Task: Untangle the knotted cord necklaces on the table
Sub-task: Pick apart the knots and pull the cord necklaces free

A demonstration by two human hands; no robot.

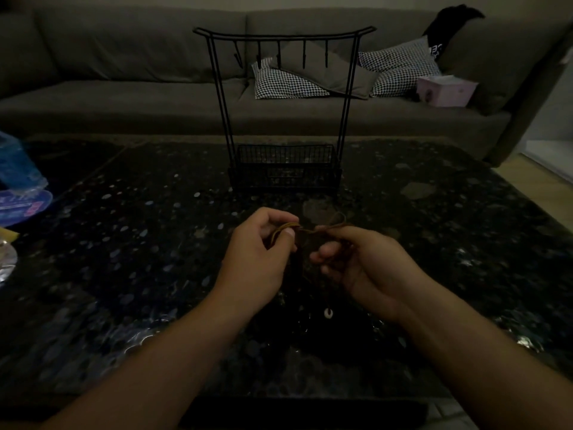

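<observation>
**Cords stretched left to right between two pinching hands**

The knotted cord necklaces (305,229) are off the worktop (139,243), held in the air between the two hands and in front of the black wire stand (283,119). The left hand (259,252) pinches a small bundle of tan strands between thumb and fingers, clamped on them. The right hand (356,262) holds the other end, its fingers curled around the strands, with a loop rising just above its knuckles. The two hands sit close together but not touching.

The relation that matters is the short span of cord running between them. Its long axis lies roughly left to right, nearly level, with the tangle seemingly at the middle of that span, about equally near to both hands. Darker lengths hang down from the span into the gap between the wrists, and a pale ring pendant (327,313) dangles or rests low, close to the worktop; in the dim light it cannot be told which.

Judging by this layout, the next move likely calls for one hand to anchor while the other teases a strand out along the span. Pulling the hands straight apart could tighten the knot.
</observation>
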